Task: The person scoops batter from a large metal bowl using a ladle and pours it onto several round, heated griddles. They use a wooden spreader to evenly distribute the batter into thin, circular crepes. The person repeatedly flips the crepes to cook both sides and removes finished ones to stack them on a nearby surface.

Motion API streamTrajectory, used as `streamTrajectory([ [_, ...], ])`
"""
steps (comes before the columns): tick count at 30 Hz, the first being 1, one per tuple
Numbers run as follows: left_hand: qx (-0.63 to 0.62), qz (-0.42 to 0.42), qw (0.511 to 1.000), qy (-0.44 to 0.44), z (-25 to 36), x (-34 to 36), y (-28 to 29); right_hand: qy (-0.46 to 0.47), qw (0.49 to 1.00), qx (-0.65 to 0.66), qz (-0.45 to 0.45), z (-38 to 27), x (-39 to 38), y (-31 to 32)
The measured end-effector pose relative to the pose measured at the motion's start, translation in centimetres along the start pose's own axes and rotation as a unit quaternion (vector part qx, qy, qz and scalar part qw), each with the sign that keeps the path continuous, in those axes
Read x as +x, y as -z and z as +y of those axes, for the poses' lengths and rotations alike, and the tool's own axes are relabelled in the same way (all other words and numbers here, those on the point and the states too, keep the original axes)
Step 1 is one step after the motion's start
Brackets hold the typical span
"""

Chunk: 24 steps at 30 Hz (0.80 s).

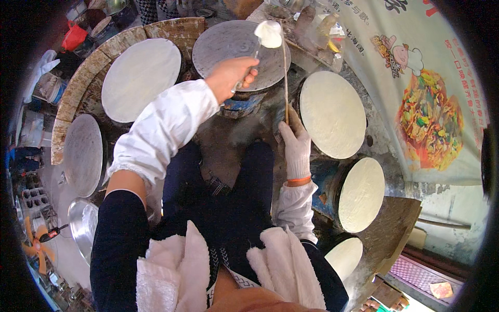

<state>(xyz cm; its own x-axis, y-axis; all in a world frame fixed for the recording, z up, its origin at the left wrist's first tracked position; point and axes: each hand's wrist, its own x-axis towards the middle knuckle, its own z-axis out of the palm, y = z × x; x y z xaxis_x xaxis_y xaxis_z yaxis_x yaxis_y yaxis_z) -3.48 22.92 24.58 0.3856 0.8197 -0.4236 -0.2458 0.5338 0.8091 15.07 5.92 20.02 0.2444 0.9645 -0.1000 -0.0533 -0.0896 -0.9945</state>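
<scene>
White liquid batter fills the bowl of the ladle (269,34), which is over the far part of the dark grey griddle (221,49) at the top of the view. The left hand (232,78), bare below a white sleeve (161,125), has its fingers curled round the ladle's handle; the bowl lies beyond the fist, up and to its right, and a short piece of handle shows below the fist. Whether the bowl touches the griddle, I cannot tell.

The right hand (295,139), in a pale knitted glove with an orange band (299,181) at the wrist, has its fingers together on the lower end of a thin stick (286,78). The stick rises almost straight from the grip, crosses the griddle's right edge and passes just beside the ladle's bowl; whether the two touch is unclear.

Round the person stand more griddles: one at upper left bears a pale batter round (141,80), a grey one (84,156) sits at far left, and three on the right carry cream-coloured rounds (332,114).
</scene>
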Motion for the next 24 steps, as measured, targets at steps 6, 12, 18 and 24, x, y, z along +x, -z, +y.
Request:
streamTrajectory([
  [6,0.329,0.058,0.939,-0.085,-4.1,10.1,2.2,-0.166,0.982,0.079,0.041,2.3,4.5,-1.3],
  [12,0.695,0.191,0.654,-0.230,-5.4,11.9,6.9,-0.126,0.970,0.164,0.126,4.2,6.8,-3.3],
  [18,0.562,0.296,0.608,-0.475,2.9,11.1,7.7,-0.170,0.962,0.187,0.098,6.9,9.7,-8.5],
  [24,0.319,0.176,0.865,-0.346,5.0,8.2,10.8,-0.173,0.957,0.165,0.165,7.9,14.9,-12.4],
])
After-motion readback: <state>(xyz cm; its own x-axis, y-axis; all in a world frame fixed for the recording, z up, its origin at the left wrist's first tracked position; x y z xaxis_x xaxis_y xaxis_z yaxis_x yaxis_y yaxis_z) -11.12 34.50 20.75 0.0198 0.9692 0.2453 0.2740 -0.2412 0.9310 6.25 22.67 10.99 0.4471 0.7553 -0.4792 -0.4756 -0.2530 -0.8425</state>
